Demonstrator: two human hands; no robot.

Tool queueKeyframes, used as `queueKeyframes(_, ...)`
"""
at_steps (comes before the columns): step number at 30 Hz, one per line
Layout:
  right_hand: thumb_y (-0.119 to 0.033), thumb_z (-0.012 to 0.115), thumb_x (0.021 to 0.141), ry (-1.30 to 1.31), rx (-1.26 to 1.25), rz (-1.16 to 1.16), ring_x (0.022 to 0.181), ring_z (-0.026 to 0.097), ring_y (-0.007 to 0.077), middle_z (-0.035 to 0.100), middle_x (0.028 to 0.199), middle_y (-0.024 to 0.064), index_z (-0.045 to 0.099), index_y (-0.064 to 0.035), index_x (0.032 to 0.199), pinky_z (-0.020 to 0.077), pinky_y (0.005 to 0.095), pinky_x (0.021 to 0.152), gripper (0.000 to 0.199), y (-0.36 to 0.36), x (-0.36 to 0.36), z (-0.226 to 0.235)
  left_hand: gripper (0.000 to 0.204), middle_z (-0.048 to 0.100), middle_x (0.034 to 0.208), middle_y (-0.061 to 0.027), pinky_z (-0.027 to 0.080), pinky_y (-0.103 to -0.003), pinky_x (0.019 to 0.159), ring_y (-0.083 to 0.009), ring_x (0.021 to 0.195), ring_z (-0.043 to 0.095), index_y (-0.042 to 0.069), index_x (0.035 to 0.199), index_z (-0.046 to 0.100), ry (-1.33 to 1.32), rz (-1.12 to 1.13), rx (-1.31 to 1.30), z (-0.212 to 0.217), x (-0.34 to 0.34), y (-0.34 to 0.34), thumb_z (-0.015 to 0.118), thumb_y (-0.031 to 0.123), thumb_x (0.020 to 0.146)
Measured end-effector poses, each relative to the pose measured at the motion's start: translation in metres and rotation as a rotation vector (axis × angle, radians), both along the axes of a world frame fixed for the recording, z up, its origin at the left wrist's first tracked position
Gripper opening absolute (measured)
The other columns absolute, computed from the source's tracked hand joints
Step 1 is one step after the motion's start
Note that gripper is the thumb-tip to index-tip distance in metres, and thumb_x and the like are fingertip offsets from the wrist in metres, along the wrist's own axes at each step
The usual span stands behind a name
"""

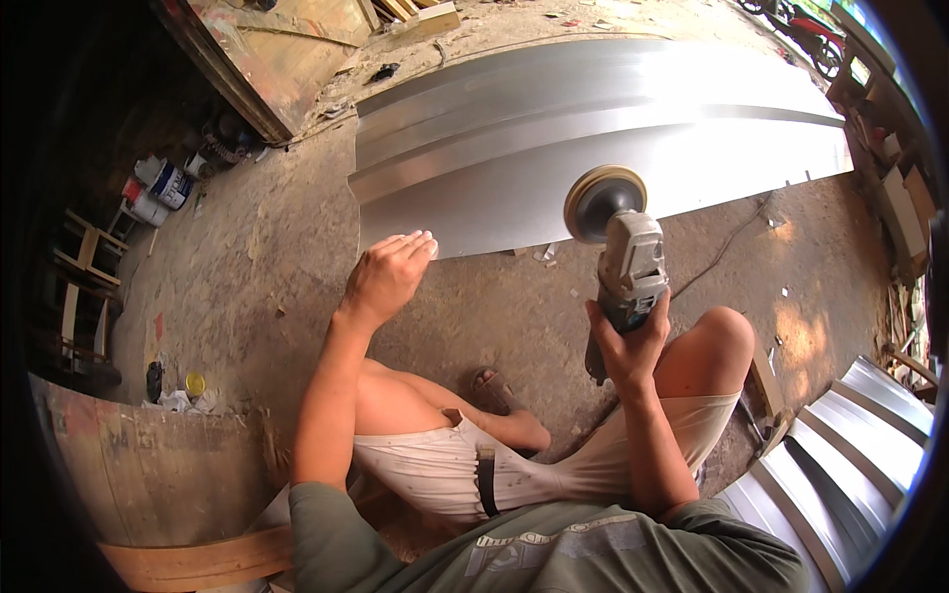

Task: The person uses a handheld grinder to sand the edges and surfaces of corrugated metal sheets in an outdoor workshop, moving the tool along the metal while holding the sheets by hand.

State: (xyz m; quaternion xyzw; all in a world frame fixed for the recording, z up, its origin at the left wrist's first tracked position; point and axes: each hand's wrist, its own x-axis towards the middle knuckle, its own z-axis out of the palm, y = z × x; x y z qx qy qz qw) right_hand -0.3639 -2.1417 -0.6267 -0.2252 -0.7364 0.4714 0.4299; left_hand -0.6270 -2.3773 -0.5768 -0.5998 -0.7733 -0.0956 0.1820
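An angle grinder (633,257) with a grey head and a round backing pad is in my right hand (633,346), fingers wrapped round its body. Its tan-rimmed disc (606,198) is over the near edge of a large ribbed metal sheet (494,203); whether it touches cannot be told. My left hand (388,277) is at the sheet's near left corner, fingers closed together. Something small and whitish shows at its fingertips, too small to name. The underside of that hand is hidden.
More ribbed metal sheets (840,445) lie at the lower right. A dark cord (727,247) runs over the floor to the right of the grinder. Paint buckets (163,188) and wooden frames (89,247) stand at the left. A red motorcycle (816,35) is at the far right.
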Motion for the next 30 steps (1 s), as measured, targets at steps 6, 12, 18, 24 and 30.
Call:
queueKeyframes(6,-0.021,0.088,0.078,-0.073,0.111,0.130,0.097,0.074,0.0332,0.070,0.111,0.0218,0.042,0.0026,0.142,0.0581,0.0405,0.086,0.082,-0.014,0.002,-0.008,0.017,0.074,0.107,-0.0220,0.060,-0.043,0.088,-0.0355,0.103,0.073,-0.004,0.107,0.072,-0.189,0.036,0.009,0.021,-0.006,0.002,0.064,0.006,0.096)
queueKeyframes(12,-0.027,0.087,0.078,-0.215,0.187,0.249,0.102,0.072,0.0400,0.067,0.121,0.0257,0.040,0.0008,0.145,0.0603,0.0452,0.086,0.086,-0.034,-0.002,-0.019,0.018,0.074,0.106,-0.0227,0.060,-0.043,0.085,-0.0373,0.101,0.072,-0.005,0.107,0.072,-0.249,0.073,-0.023,0.030,-0.005,0.009,0.066,0.007,0.095)
queueKeyframes(18,-0.030,0.086,0.078,-0.367,0.143,0.338,0.108,0.068,0.0414,0.064,0.125,0.0217,0.041,-0.0043,0.145,0.0572,0.0486,0.087,0.085,-0.044,-0.004,-0.020,0.020,0.074,0.108,-0.0226,0.060,-0.043,0.085,-0.0377,0.101,0.073,-0.004,0.110,0.073,-0.269,0.090,-0.029,0.034,-0.001,0.010,0.068,0.008,0.095)
queueKeyframes(24,-0.029,0.086,0.077,-0.356,0.159,0.303,0.106,0.069,0.0414,0.065,0.123,0.0220,0.041,-0.0028,0.145,0.0576,0.0482,0.087,0.085,-0.040,0.000,-0.022,0.020,0.074,0.108,-0.0220,0.059,-0.043,0.084,-0.0383,0.100,0.072,-0.003,0.111,0.073,-0.276,0.083,-0.012,0.038,0.001,0.011,0.069,0.009,0.095)
queueKeyframes(30,-0.028,0.087,0.076,-0.332,0.152,0.220,0.104,0.070,0.0410,0.066,0.121,0.0237,0.043,-0.0015,0.144,0.0585,0.0462,0.087,0.085,-0.033,0.005,-0.020,0.021,0.075,0.107,-0.0211,0.059,-0.041,0.083,-0.0366,0.099,0.074,-0.002,0.112,0.074,-0.261,0.087,-0.014,0.041,0.000,0.010,0.069,0.003,0.093)
